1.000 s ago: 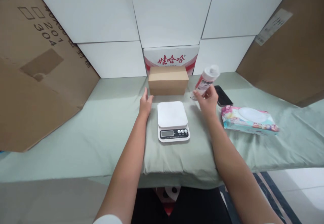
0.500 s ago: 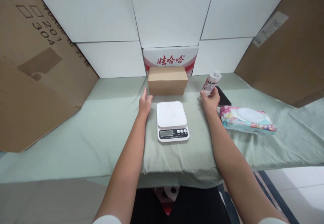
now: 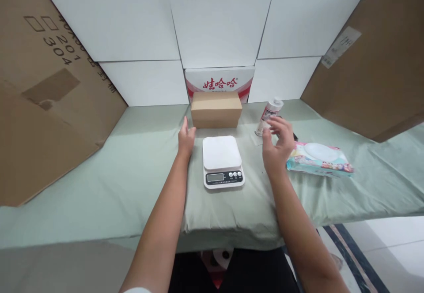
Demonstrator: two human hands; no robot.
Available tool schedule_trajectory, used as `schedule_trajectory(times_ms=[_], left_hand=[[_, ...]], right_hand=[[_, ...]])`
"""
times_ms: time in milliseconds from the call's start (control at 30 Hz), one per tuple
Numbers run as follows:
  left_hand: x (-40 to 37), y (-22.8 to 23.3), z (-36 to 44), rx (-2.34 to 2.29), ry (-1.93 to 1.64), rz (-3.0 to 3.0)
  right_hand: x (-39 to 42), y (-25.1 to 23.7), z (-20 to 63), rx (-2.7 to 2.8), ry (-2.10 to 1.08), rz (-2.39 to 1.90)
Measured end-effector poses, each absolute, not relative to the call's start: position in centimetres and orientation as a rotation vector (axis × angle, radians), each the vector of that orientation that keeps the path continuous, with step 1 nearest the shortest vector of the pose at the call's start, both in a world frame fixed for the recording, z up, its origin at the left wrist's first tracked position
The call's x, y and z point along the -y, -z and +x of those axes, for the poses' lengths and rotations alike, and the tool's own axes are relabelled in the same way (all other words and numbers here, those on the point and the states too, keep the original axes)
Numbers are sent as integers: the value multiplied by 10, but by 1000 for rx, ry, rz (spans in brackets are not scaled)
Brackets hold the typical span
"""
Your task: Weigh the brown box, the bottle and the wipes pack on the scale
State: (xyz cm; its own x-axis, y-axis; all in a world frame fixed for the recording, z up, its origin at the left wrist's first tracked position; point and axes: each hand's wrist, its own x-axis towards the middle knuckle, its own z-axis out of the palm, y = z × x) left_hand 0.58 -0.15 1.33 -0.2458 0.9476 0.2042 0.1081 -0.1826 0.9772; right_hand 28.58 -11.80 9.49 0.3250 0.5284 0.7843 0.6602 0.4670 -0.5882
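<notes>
From the head camera, the left hand (image 3: 185, 139) lies on the pale green cloth (image 3: 99, 182), fingers loosely spread and holding nothing, just left of the white kitchen scale (image 3: 222, 160) and just near of the left end of the brown cardboard box (image 3: 216, 109). The fingertips come close to the box, though whether they touch it cannot be told. The right hand (image 3: 277, 147) is raised a little above the cloth, open with the fingers fanned apart, and it grips nothing. Just beyond its fingertips, to the far side, the white bottle with a red label (image 3: 269, 115) stands on the cloth, tilted slightly, apart from the hand. To the right of the hand lies the wet-wipe pack (image 3: 319, 158), flat, its left end just beside the palm. A dark flat object (image 3: 294, 136) is mostly hidden behind the hand. Behind the brown box a red-and-white printed carton (image 3: 219, 80) leans against white panels (image 3: 139, 19). Large cardboard sheets (image 3: 43, 90) stand at both sides.
</notes>
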Motion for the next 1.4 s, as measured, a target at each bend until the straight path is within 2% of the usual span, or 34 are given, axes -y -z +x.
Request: schedule_trajectory(times_ms=[100,233,367,500,633,800,967,1167,1267,1400], left_hand=[[7,-19,6,-1358,-1588,1365],[24,-47,12,-1289,-1700,1620],[65,-82,53,-1085,-1671,1816],[111,-90,147,-765,-1221,1973],[118,-65,244,-721,-669,1984],[94,-41,293,-792,-560,1852],[101,-58,266,-799,-666,1913],[109,-99,144,-900,-953,2016],[101,-97,74,-1063,-1077,1984],[90,-71,12,-1160,-1222,1841]], right_hand=[[174,-84,293,1310,182,-1229],[241,-51,357,1111,276,-1369],[276,-35,434,898,136,-1509],[260,-37,485,731,-166,-1446],[213,-40,506,599,-522,-1327],[177,-43,507,493,-675,-1266],[182,-57,475,501,-710,-1162],[163,-91,373,754,-786,-965],[134,-97,313,978,-830,-896],[104,-84,257,1171,-850,-869]])
